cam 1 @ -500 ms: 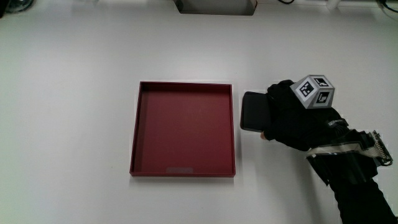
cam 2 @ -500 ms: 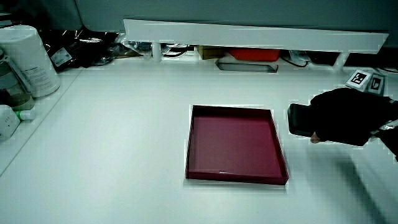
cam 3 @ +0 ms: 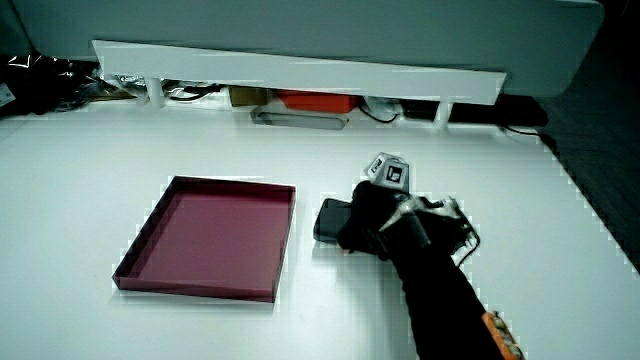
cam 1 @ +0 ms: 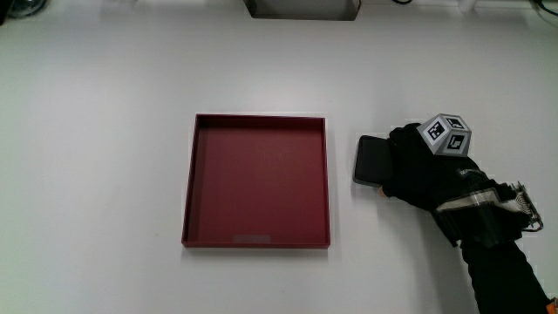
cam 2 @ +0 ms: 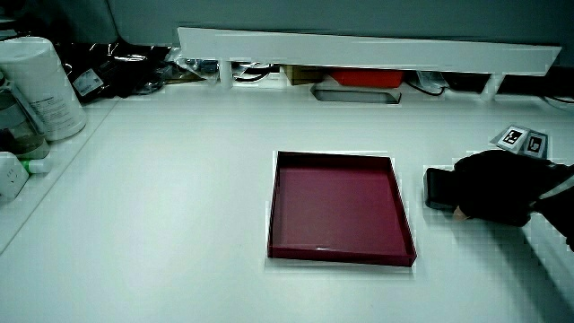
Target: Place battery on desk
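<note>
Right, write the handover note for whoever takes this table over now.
Hand: the black-gloved hand is closed on the flat black rectangular battery, beside the shallow dark red square tray.
Battery: low at the white desk, outside the tray; whether it already touches the desk cannot be told.
Tray: holds nothing.
Done: battery brought to the desk beside the tray.
Left: set it flat, release, withdraw the hand.

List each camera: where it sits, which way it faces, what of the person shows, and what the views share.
Main view: overhead, looking straight down on the red tray; shows the hand and forearm.
Side view: looks forward and down toward the partition; hand at the picture's edge.
Side view: same facing, another angle; hand and forearm.
Shared: tray, hand on the battery.
</note>
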{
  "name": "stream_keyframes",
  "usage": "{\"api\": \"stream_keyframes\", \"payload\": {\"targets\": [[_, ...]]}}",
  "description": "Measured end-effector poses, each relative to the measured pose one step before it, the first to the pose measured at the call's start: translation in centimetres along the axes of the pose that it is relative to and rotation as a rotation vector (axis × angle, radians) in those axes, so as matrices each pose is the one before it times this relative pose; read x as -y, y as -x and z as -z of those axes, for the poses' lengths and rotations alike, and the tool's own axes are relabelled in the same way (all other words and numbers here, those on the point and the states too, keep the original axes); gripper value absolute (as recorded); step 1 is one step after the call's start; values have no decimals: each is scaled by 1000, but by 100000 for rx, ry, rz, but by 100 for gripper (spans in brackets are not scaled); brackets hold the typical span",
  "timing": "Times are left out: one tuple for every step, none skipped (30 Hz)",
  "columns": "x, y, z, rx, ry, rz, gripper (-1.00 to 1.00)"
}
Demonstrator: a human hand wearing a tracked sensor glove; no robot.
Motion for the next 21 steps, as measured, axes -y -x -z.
{"api": "stream_keyframes", "payload": {"targets": [[-179, -249, 175, -494, -48, 26, 0], [82, 38, -53, -531, 583, 448, 0], [-103, -100, 63, 630, 136, 593, 0], [-135, -124, 117, -719, 737, 301, 0], [-47, -61, 62, 186, 299, 253, 0], [-134, -185, 139, -522, 990, 599, 0], [-37, -135, 96, 223, -485, 454, 0], [55, -15, 55, -1824, 1011, -1069, 0], [-310, -382, 269, 937, -563, 2005, 0], [54, -1, 60, -539, 742, 155, 0], [-6, -47, 46, 889, -884, 559, 0], [-104, -229, 44, -1923, 1596, -378, 0], [128, 119, -147, -207, -392, 158, 0], [-191, -120, 39, 1409, -676, 1232, 0], [-78, -82, 32, -743, 1418, 26, 0], [201, 162, -114, -610, 1152, 378, 0], [-374, -385, 242, 274, 177, 1160, 0], [-74, -44, 79, 1795, 247, 556, 0], [470, 454, -223, -755, 1464, -1047, 0], [-190, -169, 177, -54, 531, 146, 0], [-40, -70, 100, 706, 575, 590, -6]]}}
